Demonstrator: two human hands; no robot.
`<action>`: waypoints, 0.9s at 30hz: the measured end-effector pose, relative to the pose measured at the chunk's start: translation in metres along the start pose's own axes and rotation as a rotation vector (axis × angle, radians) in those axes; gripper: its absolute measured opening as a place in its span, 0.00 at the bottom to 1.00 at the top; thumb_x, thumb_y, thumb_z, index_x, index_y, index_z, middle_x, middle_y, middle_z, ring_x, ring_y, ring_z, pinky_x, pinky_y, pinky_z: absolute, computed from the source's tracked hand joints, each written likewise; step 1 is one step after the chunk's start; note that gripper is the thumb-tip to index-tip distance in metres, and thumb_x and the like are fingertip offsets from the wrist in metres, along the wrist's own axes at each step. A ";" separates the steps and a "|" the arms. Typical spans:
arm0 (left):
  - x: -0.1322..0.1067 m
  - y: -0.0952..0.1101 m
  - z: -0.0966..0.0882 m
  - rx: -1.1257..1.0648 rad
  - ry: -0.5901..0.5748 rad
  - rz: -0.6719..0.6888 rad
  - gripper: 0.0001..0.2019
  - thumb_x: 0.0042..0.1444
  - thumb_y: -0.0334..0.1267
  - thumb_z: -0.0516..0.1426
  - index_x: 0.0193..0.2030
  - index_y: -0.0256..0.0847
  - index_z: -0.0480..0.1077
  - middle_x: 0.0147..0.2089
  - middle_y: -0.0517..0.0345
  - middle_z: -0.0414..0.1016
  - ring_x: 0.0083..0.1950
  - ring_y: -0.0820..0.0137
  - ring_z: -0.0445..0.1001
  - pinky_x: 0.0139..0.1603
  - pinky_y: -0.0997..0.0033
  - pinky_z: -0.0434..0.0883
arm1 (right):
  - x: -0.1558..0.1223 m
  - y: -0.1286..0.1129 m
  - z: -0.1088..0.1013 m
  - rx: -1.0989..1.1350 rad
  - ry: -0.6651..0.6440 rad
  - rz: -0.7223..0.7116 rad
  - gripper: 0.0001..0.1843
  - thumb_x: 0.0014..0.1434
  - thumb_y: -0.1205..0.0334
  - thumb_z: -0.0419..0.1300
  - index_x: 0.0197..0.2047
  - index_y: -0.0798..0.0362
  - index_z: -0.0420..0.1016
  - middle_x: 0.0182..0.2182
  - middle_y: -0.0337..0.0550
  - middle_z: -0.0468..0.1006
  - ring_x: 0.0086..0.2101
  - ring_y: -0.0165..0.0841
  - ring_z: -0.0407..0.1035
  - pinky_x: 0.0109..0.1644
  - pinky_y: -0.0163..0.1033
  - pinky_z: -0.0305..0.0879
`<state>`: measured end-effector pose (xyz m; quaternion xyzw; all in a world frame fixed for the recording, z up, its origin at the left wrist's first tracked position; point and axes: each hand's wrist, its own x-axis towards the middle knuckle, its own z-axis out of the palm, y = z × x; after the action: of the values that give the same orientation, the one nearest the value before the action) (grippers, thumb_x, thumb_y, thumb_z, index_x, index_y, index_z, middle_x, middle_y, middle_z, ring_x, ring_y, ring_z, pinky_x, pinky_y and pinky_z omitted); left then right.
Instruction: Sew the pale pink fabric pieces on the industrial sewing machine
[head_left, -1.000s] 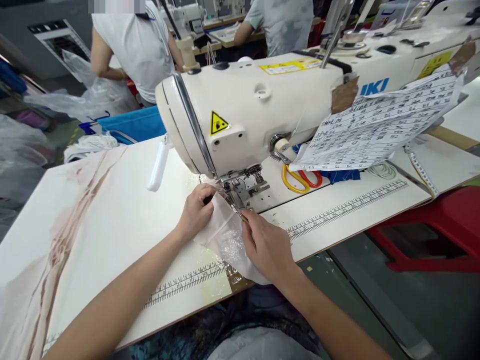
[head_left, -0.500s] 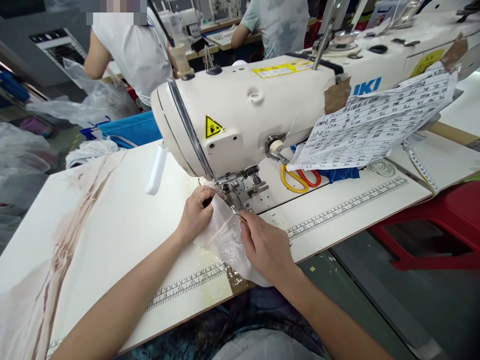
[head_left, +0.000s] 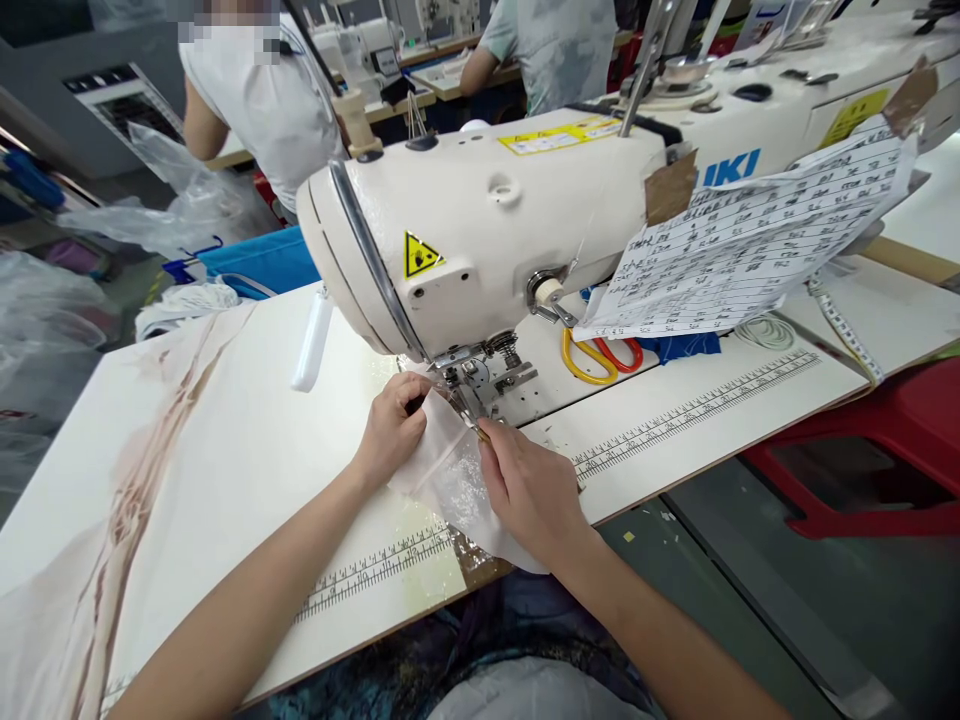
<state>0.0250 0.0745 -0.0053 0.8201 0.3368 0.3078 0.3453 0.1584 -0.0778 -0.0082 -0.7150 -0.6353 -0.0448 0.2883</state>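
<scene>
At the needle area of a white sewing machine [head_left: 465, 230], my left hand [head_left: 394, 425] is closed in a pinch on the edge of a pale, sheer fabric piece [head_left: 442, 470]. My right hand [head_left: 536, 490] grips a slim metal tool with a brass-coloured part [head_left: 472, 418]; its tip points at the presser foot [head_left: 457, 378]. Whether it is tweezers or snips cannot be made out. The fabric hangs between both hands and drapes down over the table's front edge. My right fingers partly cover the tool.
Yellow-handled scissors [head_left: 589, 360] and a red handle lie behind the machine's foot. A handwritten sheet [head_left: 757, 240] hangs on the machine. Bunched pink fabric [head_left: 135, 500] lies on the left of the table [head_left: 247, 420]. A red stool [head_left: 862, 450] stands right. Two people work beyond.
Both hands hold nearly the same place at the needle. The view has shifted slightly, and the person at the back left has moved a little.
</scene>
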 end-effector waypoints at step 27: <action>0.003 0.001 0.003 0.292 -0.008 0.214 0.03 0.58 0.35 0.54 0.36 0.42 0.68 0.37 0.54 0.74 0.40 0.64 0.70 0.42 0.61 0.69 | -0.001 0.001 0.003 -0.018 -0.015 -0.003 0.15 0.71 0.67 0.49 0.55 0.58 0.72 0.39 0.46 0.85 0.32 0.33 0.79 0.28 0.36 0.63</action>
<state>0.0292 0.0752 -0.0056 0.8938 0.2876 0.2874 0.1893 0.1584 -0.0777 -0.0116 -0.7170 -0.6380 -0.0456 0.2771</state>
